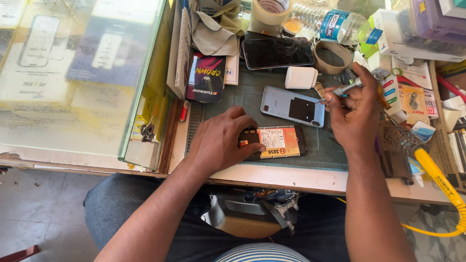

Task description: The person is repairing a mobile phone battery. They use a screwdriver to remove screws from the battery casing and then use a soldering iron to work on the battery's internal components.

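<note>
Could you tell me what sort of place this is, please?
Most likely a phone repair bench: the left hand steadies an opened phone, the right hand holds a screwdriver, and a soldering iron lies close by.

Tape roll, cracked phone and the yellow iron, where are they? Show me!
Tape roll (270, 10): head view, on its top edge.
Cracked phone (277, 52): head view, middle of its dark screen.
Yellow iron (433, 171): head view, on its yellow handle.
</note>
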